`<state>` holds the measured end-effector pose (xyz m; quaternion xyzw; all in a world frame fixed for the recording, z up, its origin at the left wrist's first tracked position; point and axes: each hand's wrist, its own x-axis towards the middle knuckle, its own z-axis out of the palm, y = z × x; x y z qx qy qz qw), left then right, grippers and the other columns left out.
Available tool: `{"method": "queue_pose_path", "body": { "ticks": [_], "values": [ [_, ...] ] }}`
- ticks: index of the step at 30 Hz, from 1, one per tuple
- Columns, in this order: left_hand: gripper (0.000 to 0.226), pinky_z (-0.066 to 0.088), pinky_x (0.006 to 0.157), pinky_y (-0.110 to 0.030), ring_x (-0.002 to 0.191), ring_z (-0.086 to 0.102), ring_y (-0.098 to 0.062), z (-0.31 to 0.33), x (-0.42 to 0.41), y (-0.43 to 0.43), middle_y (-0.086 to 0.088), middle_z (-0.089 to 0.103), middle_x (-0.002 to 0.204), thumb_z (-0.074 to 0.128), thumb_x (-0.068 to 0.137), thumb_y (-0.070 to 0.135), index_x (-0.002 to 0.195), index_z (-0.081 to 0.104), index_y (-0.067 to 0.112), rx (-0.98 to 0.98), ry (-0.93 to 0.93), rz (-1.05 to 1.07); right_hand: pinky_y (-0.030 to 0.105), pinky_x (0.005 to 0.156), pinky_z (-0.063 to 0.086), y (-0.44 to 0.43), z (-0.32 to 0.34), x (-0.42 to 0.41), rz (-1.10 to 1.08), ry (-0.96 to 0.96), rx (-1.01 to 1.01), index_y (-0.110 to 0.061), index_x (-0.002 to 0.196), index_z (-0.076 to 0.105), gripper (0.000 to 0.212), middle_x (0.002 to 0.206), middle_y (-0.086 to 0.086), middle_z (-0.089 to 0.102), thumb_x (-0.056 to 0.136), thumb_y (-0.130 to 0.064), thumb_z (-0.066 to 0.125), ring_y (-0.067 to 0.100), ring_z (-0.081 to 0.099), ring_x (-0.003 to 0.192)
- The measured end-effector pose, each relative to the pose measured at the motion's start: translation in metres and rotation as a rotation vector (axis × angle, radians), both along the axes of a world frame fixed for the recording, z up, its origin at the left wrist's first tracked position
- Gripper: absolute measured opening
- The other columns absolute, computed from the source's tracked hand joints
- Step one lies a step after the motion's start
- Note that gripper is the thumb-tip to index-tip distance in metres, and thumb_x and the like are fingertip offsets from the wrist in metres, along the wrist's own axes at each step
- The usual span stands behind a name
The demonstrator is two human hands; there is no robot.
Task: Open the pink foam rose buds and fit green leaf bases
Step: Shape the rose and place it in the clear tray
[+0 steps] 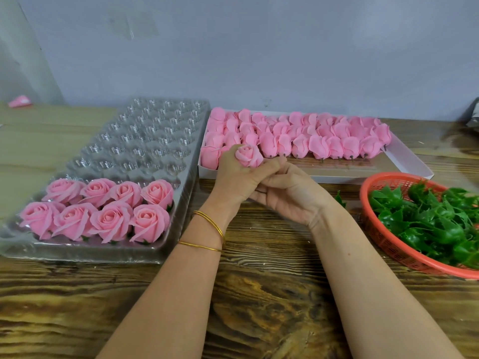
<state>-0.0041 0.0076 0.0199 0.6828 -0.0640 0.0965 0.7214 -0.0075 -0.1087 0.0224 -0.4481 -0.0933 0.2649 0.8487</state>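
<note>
Well to the left of the white box, a clear plastic tray lies on the wooden table. Eight finished roses fill its two nearest rows. The cups behind them are vacant, so it probably serves as the rack for finished flowers, filled from the front.

Just in front of the box's left end, the left hand, with gold bangles on its wrist, is wrapped around a pink bud. The bud's top points up and toward the camera. Its outer petals are starting to loosen, though it looks tighter than the roses in the tray. Holding it low likely leaves the petals free to be spread.

The right hand presses against the left from just in front of the box, palm showing and fingers curled in underneath. I cannot tell whether they grasp the bud's underside or anything else.

Inside the box, closed buds lie in packed rows with their stubs toward the person, which makes them easy to pick up.

A stray leaf base sits on the table near the box's front edge. To the right of the box and nearer the person, a red basket holds a heap of green leaf bases, within reach of the right hand for fitting once the bud is opened.
</note>
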Motion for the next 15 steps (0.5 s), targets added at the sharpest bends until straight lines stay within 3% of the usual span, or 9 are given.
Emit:
{"method": "queue_pose_path", "body": {
  "ticks": [4,6,10,15],
  "values": [
    [0.033,0.042,0.056,-0.018,0.057,0.049,-0.003,-0.0030,0.0036,0.0022,0.011,0.050,0.058,0.081,0.072,0.003,0.069,0.050,0.015,0.072,0.001,-0.029,0.034,0.090,0.057,-0.0027,-0.0016,0.0003,0.008,-0.025,-0.010,0.000,0.121,0.058,0.047,0.110,0.013,0.070,0.075,0.008,0.051,0.023,0.069,0.101],
    [0.033,0.042,0.058,-0.019,0.060,0.050,-0.004,-0.0039,0.0046,0.0027,0.010,0.051,0.062,0.082,0.071,0.003,0.071,0.052,0.017,0.091,-0.010,-0.039,0.034,0.087,0.058,-0.0041,-0.0017,0.0002,0.006,-0.042,-0.018,0.000,0.118,0.060,0.047,0.109,0.013,0.071,0.073,0.010,0.050,0.022,0.070,0.101],
    [0.028,0.048,0.066,-0.024,0.070,0.056,-0.008,-0.0048,0.0051,0.0031,0.004,0.058,0.073,0.083,0.071,0.005,0.087,0.060,0.007,0.103,-0.019,-0.059,0.037,0.092,0.056,-0.0056,-0.0021,0.0003,-0.014,-0.072,-0.049,0.004,0.122,0.057,0.048,0.118,0.017,0.066,0.079,0.020,0.044,0.025,0.067,0.107],
    [0.035,0.049,0.067,-0.012,0.076,0.062,0.005,-0.0034,0.0041,0.0030,0.013,0.064,0.083,0.082,0.072,0.004,0.101,0.064,-0.006,0.096,-0.042,-0.063,0.042,0.100,0.050,-0.0075,-0.0026,0.0010,-0.008,-0.089,-0.043,-0.002,0.130,0.054,0.051,0.126,0.017,0.063,0.087,0.021,0.039,0.027,0.062,0.117]
  ]
}}
